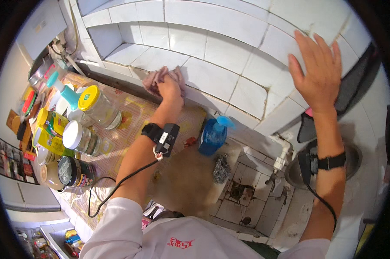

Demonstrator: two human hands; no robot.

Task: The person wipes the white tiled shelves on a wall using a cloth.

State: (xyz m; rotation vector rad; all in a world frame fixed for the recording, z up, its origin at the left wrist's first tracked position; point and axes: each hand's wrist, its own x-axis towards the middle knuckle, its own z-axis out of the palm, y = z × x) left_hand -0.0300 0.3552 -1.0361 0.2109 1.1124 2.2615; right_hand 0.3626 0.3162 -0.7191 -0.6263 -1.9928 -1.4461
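Note:
My left hand [169,86] presses a crumpled pinkish cloth [149,81] against the front edge of a recessed white-tiled ledge [211,73]. Its fingers are partly hidden in the folds. Up at the right, my right hand [318,76] is raised with the fingers spread and nothing in it, in front of the white-tiled wall [281,42]; whether it touches the tiles I cannot tell. Below the ledge stands a blue pump bottle [212,136], and a steel wool scourer [221,168] lies beside it.
Several jars, among them a glass jar with a yellow lid [99,108], crowd the patterned tablecloth [133,110] at left. A tiled sink [258,207] with a tap [272,177] lies at lower right. A metal basin [353,162] sits behind my right forearm. Cables hang from both wrist straps.

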